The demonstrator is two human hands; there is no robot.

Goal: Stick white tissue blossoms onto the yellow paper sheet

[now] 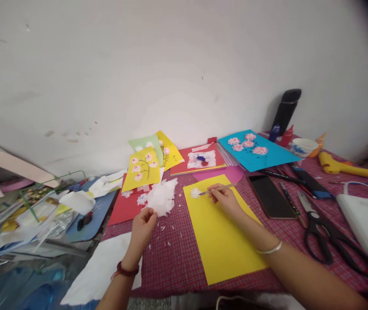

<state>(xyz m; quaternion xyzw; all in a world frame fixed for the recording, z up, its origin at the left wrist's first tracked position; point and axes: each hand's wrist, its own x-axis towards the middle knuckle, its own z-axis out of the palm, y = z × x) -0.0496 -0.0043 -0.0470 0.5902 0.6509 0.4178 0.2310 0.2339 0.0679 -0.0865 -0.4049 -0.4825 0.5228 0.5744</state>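
Note:
My right hand (224, 200) is closed around a thin paintbrush (229, 186). The brush's dark tip meets a small white tissue flower (196, 193) near the top left corner of a yellow sheet (230, 245). Beside a torn, crumpled piece of white tissue paper (162, 196), my left hand (144, 221) has its thumb and fingers pressed together. Whether anything sits between those fingertips is hidden. Small white scraps lie on the cloth between the two hands.
Behind stand yellow flower cards (143, 168), a red sheet with a paint-smeared paper (199, 158) and a blue flower picture (258, 150). To the right are a phone (271, 196), scissors (321, 232), a small bowl (304, 147), a yellow glue gun (348, 165) and a white box (366, 224).

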